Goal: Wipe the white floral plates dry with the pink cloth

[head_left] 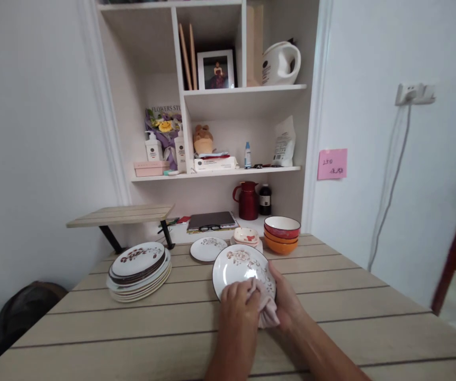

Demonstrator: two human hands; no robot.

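A white plate point(233, 264) with a dark rim and a brown flower pattern is tilted up above the table, its face towards me. My right hand point(287, 299) grips it at the right edge, with the thumb near the rim. My left hand point(239, 302) is closed on a pale pink cloth point(266, 309) and presses it against the lower part of the plate. Part of the cloth hangs down between my two hands. The fingers of my right hand behind the plate are hidden.
To the left stands a stack of plates point(138, 270) beside a small raised shelf point(122, 214). Behind the held plate lie a flat plate point(207, 248) and small dishes point(247, 236). Stacked bowls point(281, 235), a red jug point(247, 201) and a dark laptop point(212, 219) are further back.
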